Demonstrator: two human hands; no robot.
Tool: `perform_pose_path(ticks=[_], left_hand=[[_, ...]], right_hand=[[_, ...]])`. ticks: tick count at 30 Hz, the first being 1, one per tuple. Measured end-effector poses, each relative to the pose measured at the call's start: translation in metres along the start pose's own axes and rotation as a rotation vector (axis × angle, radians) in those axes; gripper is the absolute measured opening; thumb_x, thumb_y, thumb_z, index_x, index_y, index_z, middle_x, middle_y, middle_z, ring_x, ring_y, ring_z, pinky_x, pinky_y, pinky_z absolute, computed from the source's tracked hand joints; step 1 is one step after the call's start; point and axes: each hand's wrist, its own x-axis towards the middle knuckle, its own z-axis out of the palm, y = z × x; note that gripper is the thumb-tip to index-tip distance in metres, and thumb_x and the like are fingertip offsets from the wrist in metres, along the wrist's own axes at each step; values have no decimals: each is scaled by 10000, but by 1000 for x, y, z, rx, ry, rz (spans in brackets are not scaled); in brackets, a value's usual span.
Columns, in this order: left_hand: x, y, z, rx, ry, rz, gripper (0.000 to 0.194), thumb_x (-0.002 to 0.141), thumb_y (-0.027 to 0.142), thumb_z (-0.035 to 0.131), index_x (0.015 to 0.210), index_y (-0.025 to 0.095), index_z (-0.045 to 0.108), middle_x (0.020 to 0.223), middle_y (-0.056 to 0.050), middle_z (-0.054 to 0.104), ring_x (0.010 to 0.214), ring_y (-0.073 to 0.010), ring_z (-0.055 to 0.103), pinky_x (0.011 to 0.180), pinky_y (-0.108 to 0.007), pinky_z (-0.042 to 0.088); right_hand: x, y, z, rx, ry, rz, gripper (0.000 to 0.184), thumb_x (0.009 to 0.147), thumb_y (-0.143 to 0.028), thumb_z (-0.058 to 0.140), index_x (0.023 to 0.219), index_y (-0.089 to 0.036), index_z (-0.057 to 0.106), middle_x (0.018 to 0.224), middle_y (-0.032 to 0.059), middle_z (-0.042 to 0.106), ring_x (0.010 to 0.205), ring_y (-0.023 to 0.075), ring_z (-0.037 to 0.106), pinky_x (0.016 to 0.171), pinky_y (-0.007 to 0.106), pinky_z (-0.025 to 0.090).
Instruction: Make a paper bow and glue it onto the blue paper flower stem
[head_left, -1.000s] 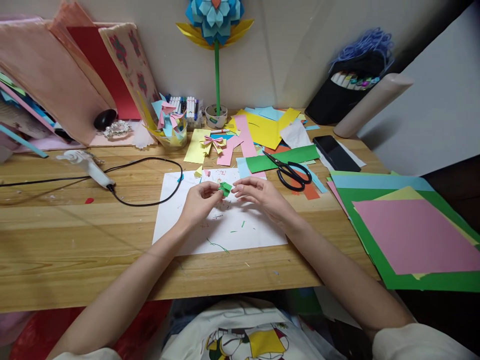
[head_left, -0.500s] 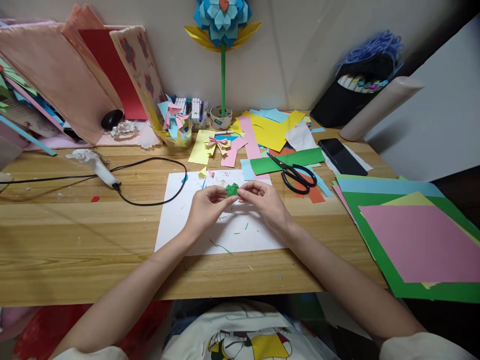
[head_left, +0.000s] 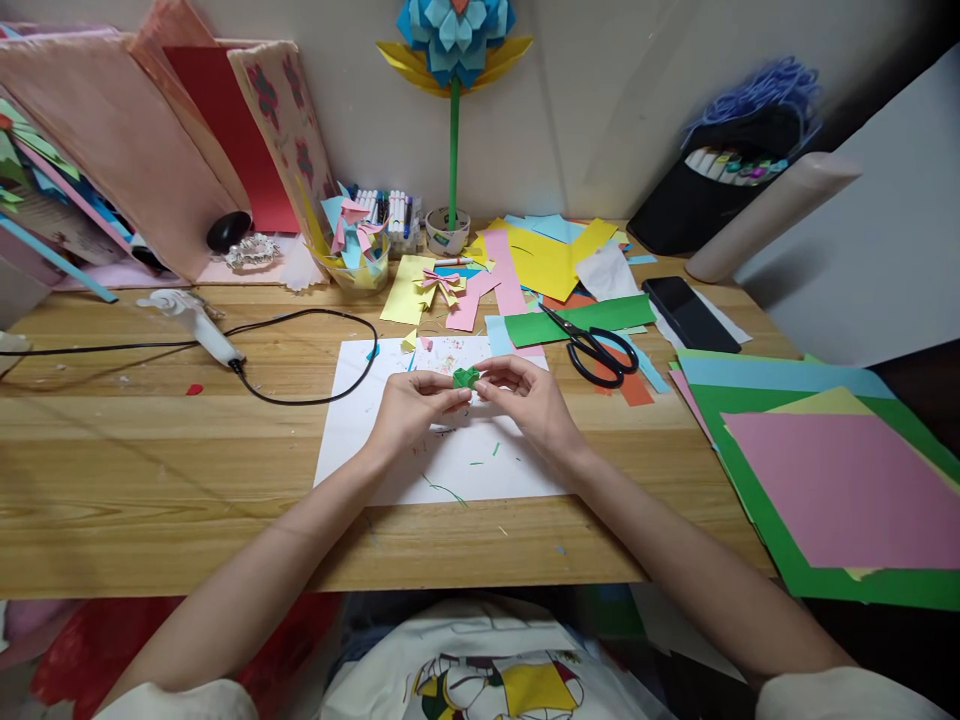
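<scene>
Between my two hands is a small folded piece of green paper [head_left: 466, 378], held above a white sheet of paper [head_left: 360, 440]. My left hand [head_left: 409, 408] pinches its left side between thumb and fingers. The right side is pinched by my right hand [head_left: 523, 396]. Thin green paper trimmings [head_left: 444, 488] and coloured specks lie on the white sheet. Black-handled scissors [head_left: 592, 348] rest to the right, beyond my right hand, partly on a green paper strip [head_left: 577, 320].
A white hot glue gun [head_left: 196, 328] with a looping black cord lies left. Coloured paper sheets [head_left: 840, 480] overhang the right table edge. Behind are a tall paper flower [head_left: 454, 150], a cup of paper pieces [head_left: 356, 265], yellow paper [head_left: 544, 265] and a phone [head_left: 691, 313].
The view has shifted slightly. Both hands still hold the green paper in nearly the same place, and the paper's visible outline looks a little flatter.
</scene>
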Motion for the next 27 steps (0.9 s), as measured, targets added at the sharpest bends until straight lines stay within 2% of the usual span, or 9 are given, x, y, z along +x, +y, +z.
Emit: perform_pose_path(ticks=[4, 9, 21, 27], left_hand=[[0, 2, -2, -9, -8, 15, 329, 514, 331, 784, 745, 112, 700, 698, -79, 705, 650, -178, 646, 641, -292, 510], [2, -1, -3, -1, -9, 61, 279, 550, 356, 764, 683, 120, 699, 667, -64, 700, 612, -152, 632, 637, -278, 507], [4, -5, 1, -55, -14, 45, 219, 605, 310, 733, 655, 108, 662, 594, -34, 669, 525, -102, 605, 583, -232, 504], [5, -6, -5, -25, -64, 54, 253, 593, 338, 738, 654, 109, 647, 594, -44, 666, 551, -132, 622, 576, -255, 508]], right_hand=[[1, 1, -1, 41, 8, 14, 241, 674, -294, 692, 878, -180, 634, 820, 34, 641, 733, 135, 595, 745, 302, 487], [1, 1, 0, 79, 9, 60, 260, 641, -297, 720, 856, -178, 635, 779, 26, 638, 710, 135, 595, 736, 299, 490], [0, 2, 1, 53, 17, 65, 244, 639, -288, 715, 840, -176, 634, 788, 33, 640, 728, 144, 596, 731, 299, 488], [1, -1, 0, 34, -31, 68, 242, 647, -310, 706, 836, -179, 633, 818, 38, 644, 764, 152, 597, 727, 300, 492]])
